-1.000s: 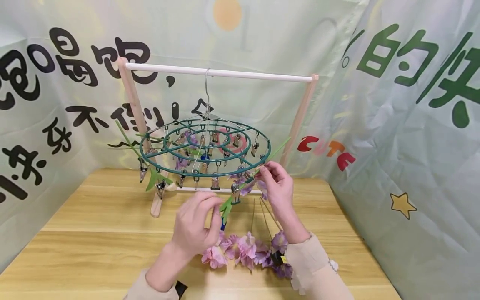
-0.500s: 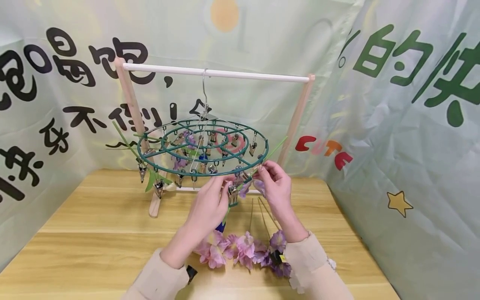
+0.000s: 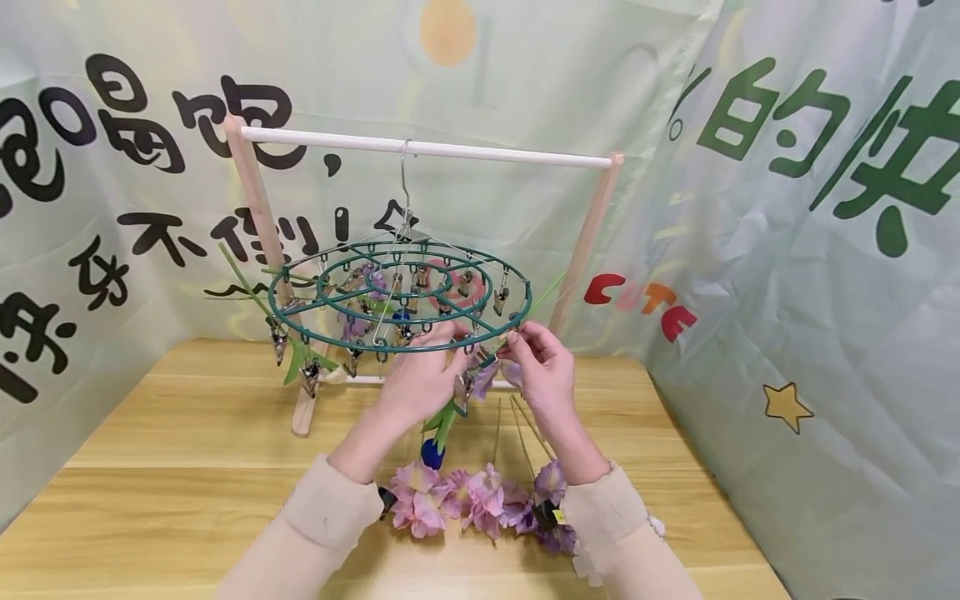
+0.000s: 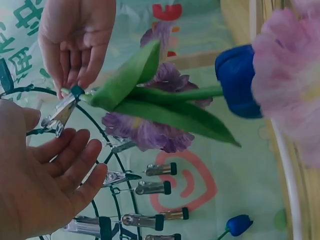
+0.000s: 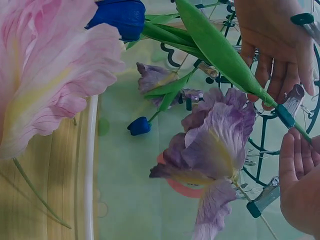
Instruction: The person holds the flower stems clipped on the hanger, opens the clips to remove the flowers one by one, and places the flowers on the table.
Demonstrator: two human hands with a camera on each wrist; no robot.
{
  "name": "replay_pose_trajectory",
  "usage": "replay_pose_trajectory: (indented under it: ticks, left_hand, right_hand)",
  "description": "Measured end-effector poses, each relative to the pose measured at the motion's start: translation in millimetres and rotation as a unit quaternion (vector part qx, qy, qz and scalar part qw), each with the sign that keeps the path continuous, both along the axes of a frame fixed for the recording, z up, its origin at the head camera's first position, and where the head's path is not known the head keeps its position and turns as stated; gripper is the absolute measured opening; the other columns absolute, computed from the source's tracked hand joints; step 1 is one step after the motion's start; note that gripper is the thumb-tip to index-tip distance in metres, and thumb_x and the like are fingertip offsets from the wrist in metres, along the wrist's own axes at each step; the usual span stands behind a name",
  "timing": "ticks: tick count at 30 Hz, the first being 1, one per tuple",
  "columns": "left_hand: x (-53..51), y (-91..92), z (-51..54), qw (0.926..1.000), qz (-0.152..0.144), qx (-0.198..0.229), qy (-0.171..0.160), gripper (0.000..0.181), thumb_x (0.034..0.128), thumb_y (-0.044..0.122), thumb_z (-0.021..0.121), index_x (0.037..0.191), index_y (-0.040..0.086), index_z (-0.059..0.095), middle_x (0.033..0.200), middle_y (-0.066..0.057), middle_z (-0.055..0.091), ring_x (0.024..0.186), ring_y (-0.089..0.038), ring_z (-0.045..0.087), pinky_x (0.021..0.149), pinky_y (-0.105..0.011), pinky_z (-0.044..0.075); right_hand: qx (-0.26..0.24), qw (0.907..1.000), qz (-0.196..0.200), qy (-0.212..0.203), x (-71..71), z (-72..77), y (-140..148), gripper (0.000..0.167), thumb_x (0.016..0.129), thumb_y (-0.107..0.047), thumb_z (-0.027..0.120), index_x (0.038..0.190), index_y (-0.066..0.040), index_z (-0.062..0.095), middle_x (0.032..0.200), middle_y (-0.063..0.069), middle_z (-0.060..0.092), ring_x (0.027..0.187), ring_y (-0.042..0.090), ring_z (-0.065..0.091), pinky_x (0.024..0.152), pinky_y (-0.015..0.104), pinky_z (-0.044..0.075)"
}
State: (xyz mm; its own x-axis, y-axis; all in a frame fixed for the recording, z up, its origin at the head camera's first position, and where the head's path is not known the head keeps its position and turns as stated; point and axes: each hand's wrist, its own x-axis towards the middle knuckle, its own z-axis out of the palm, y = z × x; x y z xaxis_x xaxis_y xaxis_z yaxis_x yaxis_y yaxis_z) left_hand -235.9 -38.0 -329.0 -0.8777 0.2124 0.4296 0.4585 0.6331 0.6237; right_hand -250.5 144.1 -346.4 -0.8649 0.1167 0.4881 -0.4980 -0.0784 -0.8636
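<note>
A green round clip hanger [image 3: 408,350] hangs by a metal hook, with several metal clips round its rings. My right hand [image 3: 547,375] pinches the green stem of a blue artificial tulip [image 3: 432,454] at the hanger's front right. In the left wrist view, a metal clip [image 4: 64,110] with green tips is on that stem, and the tulip's leaves [image 4: 175,115] lie beyond it. My left hand [image 3: 420,379] is under the front rim beside this clip. Its fingers [image 4: 75,170] are spread, with no hold on the clip visible. A purple flower [image 5: 215,140] is clipped close by.
A rack with a white top rod [image 3: 510,152] and wooden posts carries the hanger. Pink flowers [image 3: 416,508] and purple flowers [image 3: 551,483] lie on the wooden table [image 3: 187,467] below the hands. A printed cloth [image 3: 810,333] stands behind and at the sides.
My left hand has moved forward and up from in front of the hanger to beneath its front rim, beside the clip. My right hand keeps its pinch on the tulip stem.
</note>
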Motion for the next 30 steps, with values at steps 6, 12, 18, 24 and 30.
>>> replay_pose_trajectory:
  ticks: [6,12,18,24,30]
  left_hand:
    - [-7.1,-4.1,4.2,0.9983,-0.011,-0.055,-0.017,0.033,0.1075,0.027,0.05,0.136,0.014,0.062,0.121,-0.003,0.069,0.096,-0.025,0.066,0.065,-0.037,0.054]
    - [-15.3,-10.0,9.6,0.9938,-0.057,-0.086,-0.042,0.036,0.1097,0.028,0.047,0.141,0.014,0.058,0.142,-0.008,0.061,0.127,-0.033,0.059,0.101,-0.051,0.051]
    - [-25.4,-15.0,14.1,0.986,-0.129,-0.068,-0.08,0.029,0.1097,0.022,0.044,0.131,0.01,0.059,0.122,-0.01,0.061,0.111,-0.028,0.055,0.091,-0.044,0.047]
    - [-30.6,-16.7,14.5,0.9832,-0.142,-0.061,-0.097,0.035,0.1111,0.029,0.043,0.136,0.01,0.059,0.154,-0.013,0.05,0.141,-0.032,0.046,0.112,-0.05,0.043]
    - [-29.5,-14.6,14.6,0.9834,-0.149,-0.046,-0.093,0.025,0.1106,0.023,0.043,0.122,0.009,0.061,0.124,-0.014,0.06,0.108,-0.029,0.054,0.087,-0.044,0.046]
  right_hand:
    - [0.003,1.0,-0.003,-0.004,0.0,0.1,0,0.011,0.1,0.003,0.064,0.109,0.008,0.067,0.09,0.008,0.069,0.076,0.013,0.071,0.077,0.027,0.062]
    - [-0.008,0.9999,0.008,-0.002,0.0,1.8,-1,0.009,0.1,0.005,0.063,0.108,0.008,0.066,0.088,0.003,0.069,0.076,0.013,0.071,0.077,0.026,0.062]
    - [-0.01,0.9998,0.016,-0.007,-1.5,3.1,0,0.008,0.101,0.005,0.061,0.106,0.009,0.066,0.088,0.004,0.069,0.075,0.014,0.071,0.076,0.027,0.063]
    - [-0.022,0.9996,0.016,-0.01,-3.9,3.4,0,0.007,0.101,0.004,0.061,0.104,0.004,0.068,0.086,0.003,0.069,0.074,0.013,0.071,0.075,0.027,0.063]
    - [-0.026,0.9995,0.018,-0.009,-4.4,3.3,1,0.007,0.1,0.005,0.061,0.105,0.006,0.066,0.087,0.003,0.069,0.074,0.013,0.071,0.074,0.026,0.062]
